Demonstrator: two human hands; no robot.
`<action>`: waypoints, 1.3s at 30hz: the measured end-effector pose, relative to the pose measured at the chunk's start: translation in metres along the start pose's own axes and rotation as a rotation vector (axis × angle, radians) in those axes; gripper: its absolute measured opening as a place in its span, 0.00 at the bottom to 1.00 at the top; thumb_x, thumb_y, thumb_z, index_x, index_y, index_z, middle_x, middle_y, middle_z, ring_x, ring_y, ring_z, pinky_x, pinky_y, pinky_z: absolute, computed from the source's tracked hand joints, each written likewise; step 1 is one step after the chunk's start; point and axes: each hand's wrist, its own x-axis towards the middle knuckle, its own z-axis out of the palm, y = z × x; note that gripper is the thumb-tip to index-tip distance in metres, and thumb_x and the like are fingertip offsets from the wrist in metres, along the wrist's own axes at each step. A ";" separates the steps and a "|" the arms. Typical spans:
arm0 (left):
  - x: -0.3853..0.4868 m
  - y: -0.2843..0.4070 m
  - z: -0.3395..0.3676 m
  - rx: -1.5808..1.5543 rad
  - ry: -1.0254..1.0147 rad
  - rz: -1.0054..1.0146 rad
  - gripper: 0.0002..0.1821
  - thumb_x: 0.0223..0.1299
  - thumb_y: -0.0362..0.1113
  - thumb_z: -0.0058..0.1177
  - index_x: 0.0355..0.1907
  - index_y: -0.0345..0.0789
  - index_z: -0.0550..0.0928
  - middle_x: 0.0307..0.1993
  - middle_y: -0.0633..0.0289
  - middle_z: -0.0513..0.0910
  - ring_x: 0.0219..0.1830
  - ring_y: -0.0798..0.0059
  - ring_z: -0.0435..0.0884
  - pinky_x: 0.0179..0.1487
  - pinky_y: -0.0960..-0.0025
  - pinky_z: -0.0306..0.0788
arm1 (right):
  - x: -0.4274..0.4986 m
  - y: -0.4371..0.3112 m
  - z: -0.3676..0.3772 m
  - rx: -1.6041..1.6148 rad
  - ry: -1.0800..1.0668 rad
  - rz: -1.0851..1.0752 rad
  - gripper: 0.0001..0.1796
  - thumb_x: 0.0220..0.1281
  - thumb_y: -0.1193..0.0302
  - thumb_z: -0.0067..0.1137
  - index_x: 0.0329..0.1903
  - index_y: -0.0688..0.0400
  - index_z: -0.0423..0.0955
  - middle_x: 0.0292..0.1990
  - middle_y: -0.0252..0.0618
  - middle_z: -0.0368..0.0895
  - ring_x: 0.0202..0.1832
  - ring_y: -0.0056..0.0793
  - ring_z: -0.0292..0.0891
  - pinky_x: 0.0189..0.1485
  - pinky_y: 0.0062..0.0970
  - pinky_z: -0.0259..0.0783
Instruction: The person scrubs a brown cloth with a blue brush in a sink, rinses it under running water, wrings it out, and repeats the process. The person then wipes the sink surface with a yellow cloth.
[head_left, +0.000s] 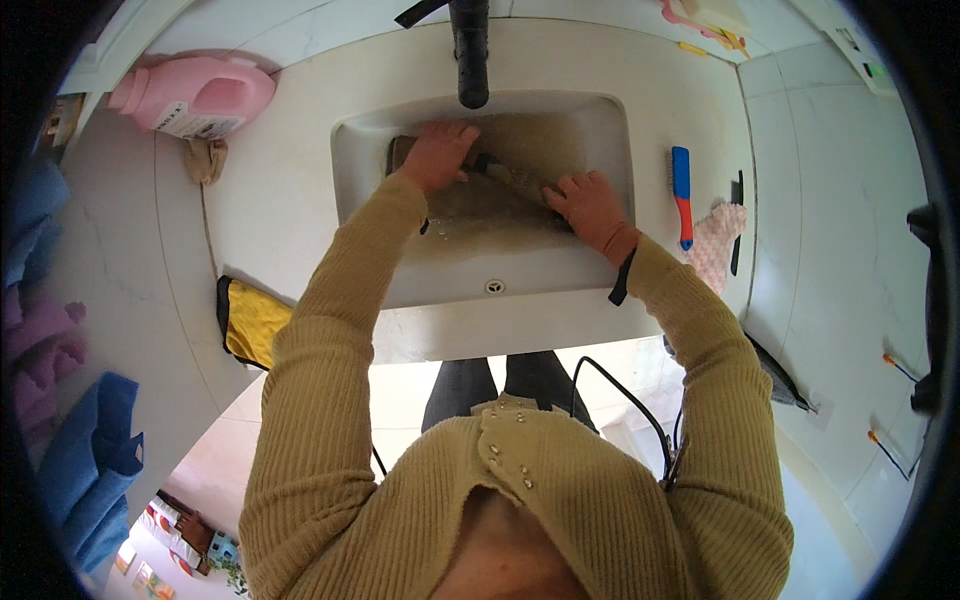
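Observation:
A white sink basin (600, 262) holds murky brown water. My left hand (441, 156) rests on a dark item (397, 152) lying partly in the water at the basin's left. My right hand (590, 204) is at the right end of a long brownish object (517, 177), perhaps a shoe or a wet cloth item, in the dirty water. Its outline blurs under the surface, and whether it and the dark item are one piece I cannot tell. A black faucet (472, 67) stands above the basin's back edge.
A pink jug (217, 94) lies at the back left, near a beige cloth (205, 160). To the right are a blue-and-red brush (681, 191) and a pink cloth (716, 244). A yellow cloth with black edging (255, 319) sits at the front left.

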 end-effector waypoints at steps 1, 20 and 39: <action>0.001 0.002 0.003 0.046 0.009 0.024 0.27 0.43 0.38 0.65 0.49 0.41 0.73 0.43 0.55 0.76 0.49 0.55 0.73 0.55 0.56 0.63 | -0.002 -0.001 0.001 -0.006 0.016 -0.022 0.14 0.55 0.69 0.50 0.46 0.50 0.74 0.41 0.38 0.73 0.46 0.37 0.69 0.46 0.37 0.64; -0.052 0.069 0.037 0.230 -0.295 -0.316 0.47 0.48 0.45 0.59 0.68 0.30 0.53 0.61 0.41 0.62 0.60 0.46 0.64 0.60 0.51 0.59 | -0.005 -0.017 0.020 -0.133 -0.392 0.163 0.32 0.59 0.60 0.53 0.67 0.42 0.58 0.67 0.44 0.54 0.64 0.52 0.54 0.56 0.56 0.59; -0.039 0.103 -0.023 -0.595 0.280 -0.177 0.57 0.36 0.58 0.68 0.69 0.48 0.52 0.60 0.54 0.68 0.64 0.55 0.62 0.66 0.40 0.45 | 0.031 0.027 -0.191 -0.021 -0.284 -0.022 0.15 0.50 0.67 0.53 0.42 0.53 0.76 0.28 0.43 0.80 0.34 0.43 0.77 0.38 0.40 0.72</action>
